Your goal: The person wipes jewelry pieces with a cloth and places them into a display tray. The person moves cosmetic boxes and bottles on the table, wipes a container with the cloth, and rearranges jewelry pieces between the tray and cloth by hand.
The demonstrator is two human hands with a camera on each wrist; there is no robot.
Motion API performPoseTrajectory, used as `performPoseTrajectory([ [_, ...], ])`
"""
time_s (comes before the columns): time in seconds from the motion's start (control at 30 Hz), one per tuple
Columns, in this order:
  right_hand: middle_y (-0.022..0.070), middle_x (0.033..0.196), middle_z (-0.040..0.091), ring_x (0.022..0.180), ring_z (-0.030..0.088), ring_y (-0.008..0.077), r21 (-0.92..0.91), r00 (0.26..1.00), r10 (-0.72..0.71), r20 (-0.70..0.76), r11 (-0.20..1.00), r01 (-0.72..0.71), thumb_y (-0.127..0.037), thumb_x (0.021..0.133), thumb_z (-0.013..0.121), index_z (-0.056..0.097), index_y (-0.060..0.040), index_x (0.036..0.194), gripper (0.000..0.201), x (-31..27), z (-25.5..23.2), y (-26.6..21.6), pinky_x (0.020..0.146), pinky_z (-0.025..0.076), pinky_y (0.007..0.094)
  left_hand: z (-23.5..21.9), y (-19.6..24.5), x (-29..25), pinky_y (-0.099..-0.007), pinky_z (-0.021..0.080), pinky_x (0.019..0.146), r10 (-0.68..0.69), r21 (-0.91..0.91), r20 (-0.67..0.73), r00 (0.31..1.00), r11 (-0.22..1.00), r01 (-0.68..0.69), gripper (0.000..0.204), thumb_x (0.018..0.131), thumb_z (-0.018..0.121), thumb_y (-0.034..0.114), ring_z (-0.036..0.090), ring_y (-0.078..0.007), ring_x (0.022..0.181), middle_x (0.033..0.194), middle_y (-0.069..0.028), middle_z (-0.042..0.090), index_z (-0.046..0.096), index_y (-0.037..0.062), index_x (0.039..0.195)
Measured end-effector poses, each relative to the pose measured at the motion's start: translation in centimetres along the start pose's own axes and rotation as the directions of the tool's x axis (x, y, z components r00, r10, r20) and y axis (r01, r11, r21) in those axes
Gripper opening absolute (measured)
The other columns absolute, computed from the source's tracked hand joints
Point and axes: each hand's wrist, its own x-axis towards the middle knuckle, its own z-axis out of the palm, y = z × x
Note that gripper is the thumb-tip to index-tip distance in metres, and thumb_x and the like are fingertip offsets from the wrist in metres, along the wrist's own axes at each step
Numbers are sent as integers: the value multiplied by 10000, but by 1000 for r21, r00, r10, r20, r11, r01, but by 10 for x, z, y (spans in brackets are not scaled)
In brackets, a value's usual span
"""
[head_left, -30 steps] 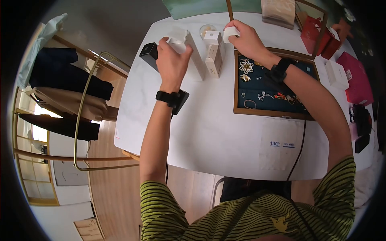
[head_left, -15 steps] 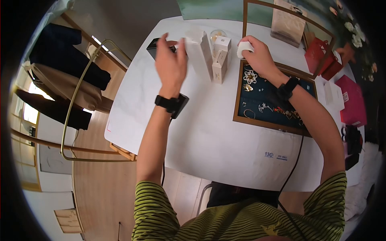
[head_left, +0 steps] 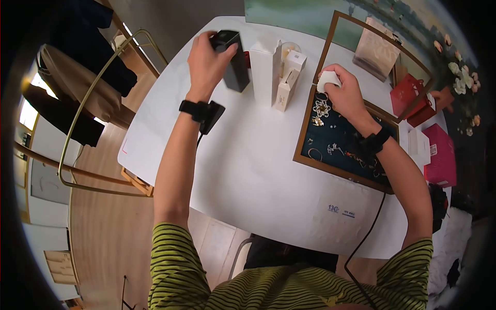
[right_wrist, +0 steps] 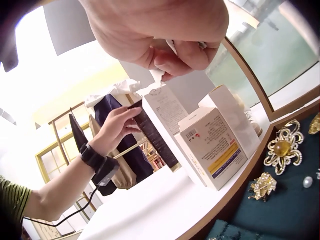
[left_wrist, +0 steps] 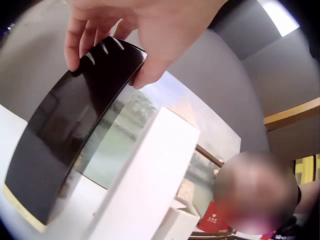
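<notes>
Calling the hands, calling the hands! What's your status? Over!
Left hand gripping black box near its top. Right hand holding white wad near jewelry case. Possible obstacle: tall white box beside black box.

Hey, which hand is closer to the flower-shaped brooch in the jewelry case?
Right. The right hand, pinching a white item, is close by the flower-shaped brooch; the left hand is across the table, gripping a black box past the white boxes.
</notes>
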Motion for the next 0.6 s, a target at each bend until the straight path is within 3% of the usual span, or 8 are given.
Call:
performPoseTrajectory([
  [0.13, 83, 860, 648, 807, 605, 158, 34, 1000, 1, 8, 999, -1, -1, 793, 573, 593, -5, 988, 196, -3, 2, -11, 741, 487, 296, 29, 3, 27, -355, 511, 812, 0, -49, 49, 999, 999, 3, 613, 739, 767, 321, 659, -292, 944, 1042, -189, 674, 567, -35, 1197],
  [0.2, 77, 853, 643, 791, 595, 146, 27, 999, -37, 6, 999, 37, -2, 793, 572, 593, -4, 983, 191, -6, 1, -17, 727, 484, 288, 49, 0, 36, -388, 508, 856, -19, -61, 150, 988, 998, 29, 631, 728, 763, 290, 638, -344, 974, 1095, -220, 630, 541, -51, 1210],
  [0.27, 72, 846, 637, 776, 584, 135, 23, 998, -66, 4, 998, 66, -2, 794, 571, 593, -3, 979, 187, -12, -1, -22, 713, 480, 281, 64, -8, 41, -404, 507, 878, 38, -53, 166, 985, 998, -30, 641, 723, 759, 259, 632, -375, 995, 1120, -234, 611, 523, -44, 1236],
  [0.33, 67, 832, 633, 757, 573, 114, 15, 998, -51, 21, 999, 51, -3, 794, 568, 593, 1, 971, 179, -17, -5, -26, 688, 471, 266, 77, -11, 43, -417, 503, 899, 88, 44, 213, 973, 994, -100, 628, 743, 734, 279, 622, -401, 1013, 1154, -247, 588, 520, -37, 1242],
  [0.47, 65, 823, 635, 741, 573, 104, 6, 998, -50, 46, 999, 50, -2, 794, 566, 595, 4, 968, 176, -23, -10, -23, 666, 473, 260, 88, -16, 43, -424, 500, 910, 39, 77, 244, 969, 995, -59, 616, 772, 707, 316, 614, -407, 1032, 1185, -248, 575, 524, -33, 1244],
  [0.6, 67, 825, 641, 730, 580, 112, 32, 997, -59, 50, 998, 57, 2, 795, 558, 601, 3, 972, 183, -27, -11, -14, 652, 479, 262, 86, -16, 44, -428, 490, 916, 70, 102, 248, 966, 990, -98, 644, 835, 638, 451, 610, -400, 1047, 1211, -231, 584, 534, -32, 1248],
])
